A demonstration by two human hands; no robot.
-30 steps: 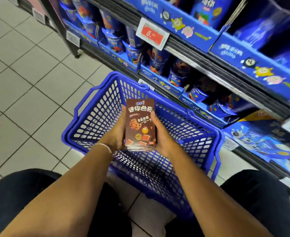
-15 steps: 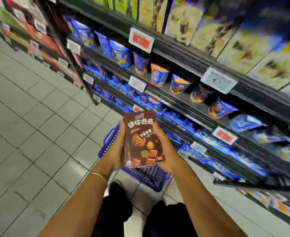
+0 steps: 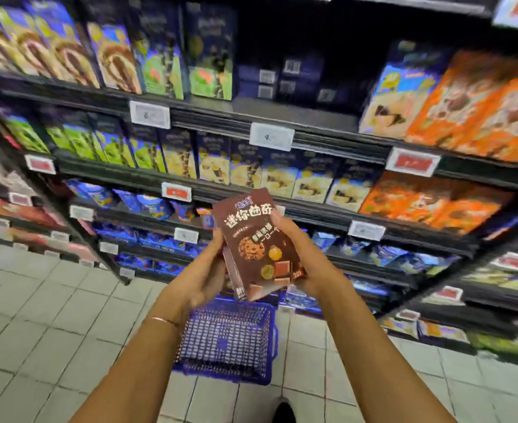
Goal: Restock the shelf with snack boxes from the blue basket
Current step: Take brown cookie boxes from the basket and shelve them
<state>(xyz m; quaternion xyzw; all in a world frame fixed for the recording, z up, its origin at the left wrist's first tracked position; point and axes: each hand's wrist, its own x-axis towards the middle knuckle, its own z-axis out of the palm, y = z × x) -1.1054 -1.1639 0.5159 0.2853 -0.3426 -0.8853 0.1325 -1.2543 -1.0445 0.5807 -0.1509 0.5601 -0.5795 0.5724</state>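
Brown snack boxes (image 3: pixel 256 248) held in both hands in front of the shelf (image 3: pixel 312 138), with the blue basket (image 3: pixel 227 340) on the floor below.

The left hand (image 3: pixel 204 270) curls round the left edge of the boxes and the right hand (image 3: pixel 306 267) cups the right edge and lower corner, fingers bent against the front face. The boxes tilt slightly, top leaning left, printed front toward the camera; it looks like a thin stack rather than one box, though blur makes the count unclear. The stack hangs in the air above the basket, touching neither it nor the shelf. The basket stands on pale floor tiles (image 3: pixel 37 315) close to the lowest shelf. A thin bracelet (image 3: pixel 163 320) circles the left wrist. White price tags (image 3: pixel 271 136) line the shelf edges.
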